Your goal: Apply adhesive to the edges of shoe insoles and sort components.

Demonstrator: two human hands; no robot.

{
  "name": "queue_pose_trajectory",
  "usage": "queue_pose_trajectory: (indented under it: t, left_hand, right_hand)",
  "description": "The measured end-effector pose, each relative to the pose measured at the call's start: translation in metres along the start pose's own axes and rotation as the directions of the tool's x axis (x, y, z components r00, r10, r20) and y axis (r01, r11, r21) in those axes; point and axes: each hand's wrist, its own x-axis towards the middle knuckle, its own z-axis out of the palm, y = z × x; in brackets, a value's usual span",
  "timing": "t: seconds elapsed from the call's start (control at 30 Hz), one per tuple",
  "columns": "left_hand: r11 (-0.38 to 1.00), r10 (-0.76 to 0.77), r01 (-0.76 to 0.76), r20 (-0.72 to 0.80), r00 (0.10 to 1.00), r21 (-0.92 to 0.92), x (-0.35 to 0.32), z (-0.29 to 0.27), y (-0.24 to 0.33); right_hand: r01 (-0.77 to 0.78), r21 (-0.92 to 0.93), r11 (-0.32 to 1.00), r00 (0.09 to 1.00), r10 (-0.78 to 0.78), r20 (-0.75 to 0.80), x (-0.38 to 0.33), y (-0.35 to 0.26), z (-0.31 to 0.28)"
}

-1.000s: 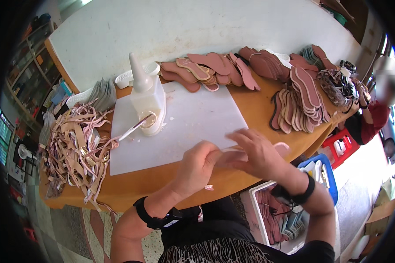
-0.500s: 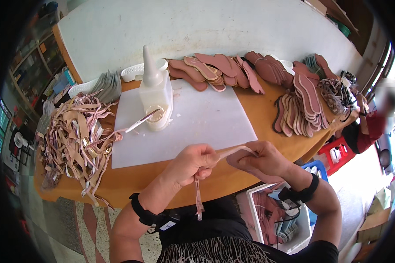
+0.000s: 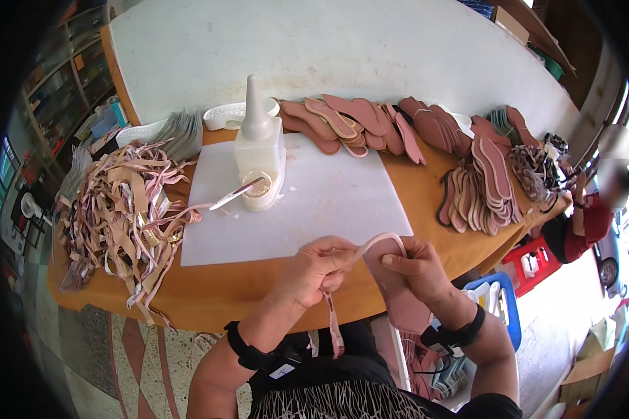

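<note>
My right hand [image 3: 421,274] grips a pink shoe insole [image 3: 400,299] by its upper part, thumb on its face. The insole hangs tilted in front of the table edge. A narrow pale pink strip [image 3: 335,334] is pinched in my closed left hand [image 3: 321,267]. From there the strip arches along the insole's rounded top rim to my right fingers, and its loose end dangles below my left hand. Beyond my hands, a white glue pot [image 3: 257,157] with a tall cone top stands on a white board [image 3: 328,209]. A brush [image 3: 232,196] leans in its open mouth.
A tangled heap of strips [image 3: 122,230] covers the table's left. Stacks of insoles [image 3: 493,171] line its back and right. Below at right are a white crate [image 3: 395,349], a blue basket [image 3: 514,318] and a red stool [image 3: 531,262]. Another person [image 3: 594,216] is at far right.
The insole has turned more upright, showing more of its face. Both hands are slightly lower, still gripping. The strip now curves round the insole's top rim, and the view has shifted a little.
</note>
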Motion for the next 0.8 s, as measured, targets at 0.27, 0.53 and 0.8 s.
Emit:
queue_pose_trajectory:
  t: [0.27, 0.53, 0.8]
  left_hand:
    - [0.975, 0.208, -0.194, -0.15, 0.966, 0.105, 0.008, 0.012, -0.008]
    - [0.929, 0.363, -0.337, -0.207, 0.909, 0.149, 0.015, 0.019, -0.013]
    - [0.782, 0.488, -0.356, -0.146, 0.861, 0.512, 0.013, 0.017, -0.008]
  right_hand:
    - [0.061, 0.266, 0.962, 0.978, -0.005, -0.208, 0.008, 0.011, 0.019]
    - [0.11, 0.352, 0.929, 0.963, -0.013, -0.268, 0.018, 0.019, 0.029]
    - [0.248, 0.333, 0.91, 0.924, -0.12, -0.363, 0.021, 0.019, 0.047]
